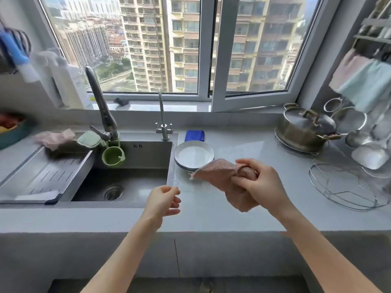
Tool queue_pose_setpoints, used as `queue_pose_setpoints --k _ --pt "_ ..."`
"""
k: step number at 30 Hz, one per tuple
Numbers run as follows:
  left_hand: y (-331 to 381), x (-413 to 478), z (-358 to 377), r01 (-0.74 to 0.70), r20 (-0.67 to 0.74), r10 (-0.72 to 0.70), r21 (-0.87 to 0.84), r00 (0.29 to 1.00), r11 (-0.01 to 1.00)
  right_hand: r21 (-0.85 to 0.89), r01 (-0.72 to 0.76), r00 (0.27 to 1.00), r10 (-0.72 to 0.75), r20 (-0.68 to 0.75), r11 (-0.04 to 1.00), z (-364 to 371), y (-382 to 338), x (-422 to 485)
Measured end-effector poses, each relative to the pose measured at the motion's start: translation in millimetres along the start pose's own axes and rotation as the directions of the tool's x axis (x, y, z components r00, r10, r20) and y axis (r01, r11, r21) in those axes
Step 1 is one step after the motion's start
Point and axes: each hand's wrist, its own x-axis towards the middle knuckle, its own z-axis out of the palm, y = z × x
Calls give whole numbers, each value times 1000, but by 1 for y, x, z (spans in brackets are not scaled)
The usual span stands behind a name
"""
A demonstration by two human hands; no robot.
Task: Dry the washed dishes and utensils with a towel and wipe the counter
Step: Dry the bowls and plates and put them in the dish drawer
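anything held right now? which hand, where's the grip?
The right hand grips the pink towel by one bunched end; the rest hangs free. The left hand holds nothing.

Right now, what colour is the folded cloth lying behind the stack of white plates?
The folded cloth is bright blue, plain, seen best in the head view.

On the counter (243,144), a stack of plates (193,155) sits at the sink's (148,153) three o'clock, a folded cloth (194,135) at the plates' twelve, a pot (304,132) off at two.

Left hand (163,199) loosely curled; right hand (262,183), fingers (243,180) curled around towel (213,172).
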Motion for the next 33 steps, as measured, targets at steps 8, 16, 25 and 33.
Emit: queue_pose_setpoints --k 8,16,25,33 --pt "20 203 39 135 -252 -80 207 964 969 -38 -42 999 41 -18 998 12 33 184" --pt "14 289 50 224 -219 -103 652 970 725 -52 -141 990 140 -24 989 24 67 262" --pt "32 307 39 161 -89 -151 802 985 575 -29 -234 969 231 -88 972 29 79 273" --pt "63 320 26 41 -6 -75 874 997 484 -44 -282 950 272 -156 959 29 78 269"
